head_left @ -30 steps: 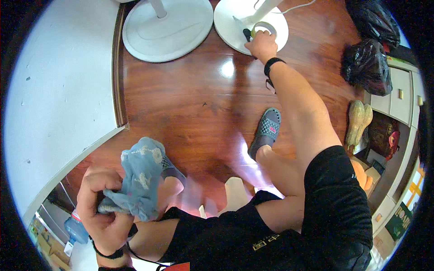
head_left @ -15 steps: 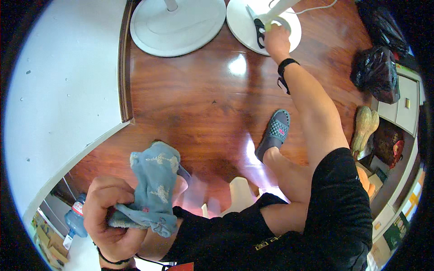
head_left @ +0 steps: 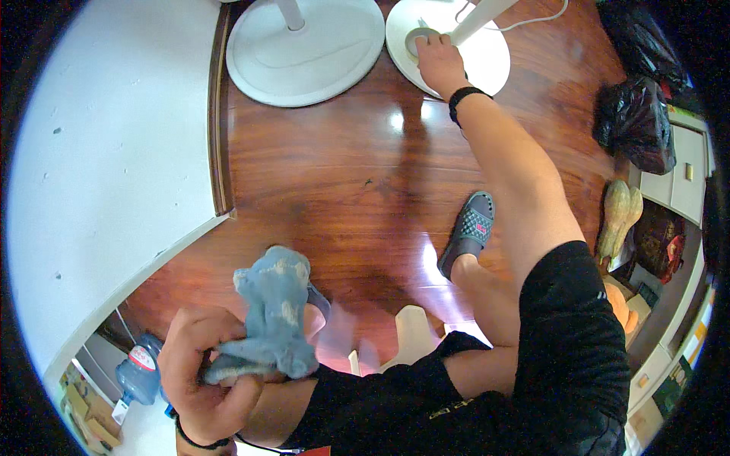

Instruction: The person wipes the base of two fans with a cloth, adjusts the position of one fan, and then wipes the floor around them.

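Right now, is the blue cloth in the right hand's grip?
No, the left hand holds the blue cloth, while the right hand is over a white round base.

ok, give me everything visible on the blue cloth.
The blue cloth is light blue with whitish patterned patches, and looks like soft, thin fabric. It is creased and gathered: the lower end is bunched and folded in the left hand, held between curled fingers and thumb, while the looser upper part extends away past the hand. In this view it partly covers the left slipper. Its full outline can't be told.
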The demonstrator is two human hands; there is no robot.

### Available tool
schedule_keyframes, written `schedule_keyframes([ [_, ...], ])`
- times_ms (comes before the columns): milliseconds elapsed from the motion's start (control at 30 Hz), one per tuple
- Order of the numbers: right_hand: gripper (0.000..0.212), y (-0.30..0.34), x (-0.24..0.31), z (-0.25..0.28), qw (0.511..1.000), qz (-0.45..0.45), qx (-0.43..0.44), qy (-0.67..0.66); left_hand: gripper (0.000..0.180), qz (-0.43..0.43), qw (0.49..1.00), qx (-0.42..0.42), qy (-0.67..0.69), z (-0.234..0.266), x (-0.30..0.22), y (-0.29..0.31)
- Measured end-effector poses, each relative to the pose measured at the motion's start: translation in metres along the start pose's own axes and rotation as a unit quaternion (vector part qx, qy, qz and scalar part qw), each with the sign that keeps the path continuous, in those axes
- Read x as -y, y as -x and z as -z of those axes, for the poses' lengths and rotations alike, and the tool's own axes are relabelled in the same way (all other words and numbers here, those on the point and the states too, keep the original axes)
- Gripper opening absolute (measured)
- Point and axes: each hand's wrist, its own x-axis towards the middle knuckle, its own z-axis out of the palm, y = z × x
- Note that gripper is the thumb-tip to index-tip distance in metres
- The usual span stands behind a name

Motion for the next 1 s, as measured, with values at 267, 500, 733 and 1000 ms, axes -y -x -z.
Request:
schedule_keyframes([
  [267,0.049,0.055,0.090,0.212,0.839,0.116,-0.022,-0.531,0.026,0.045,0.998,-0.042,0.033,-0.004,-0.019,0.016],
  [500,0.067,0.159,0.095,0.401,0.803,0.280,-0.070,-0.522,0.030,0.081,0.940,0.013,0.332,-0.024,-0.062,0.020],
  [733,0.038,0.190,0.045,0.457,0.798,0.212,-0.191,-0.530,0.046,-0.062,0.910,0.104,0.396,-0.028,-0.153,0.037],
  [1000,0.031,0.251,-0.076,0.522,0.897,0.046,-0.160,-0.409,0.047,-0.142,0.933,0.100,0.314,-0.027,-0.170,0.057],
])
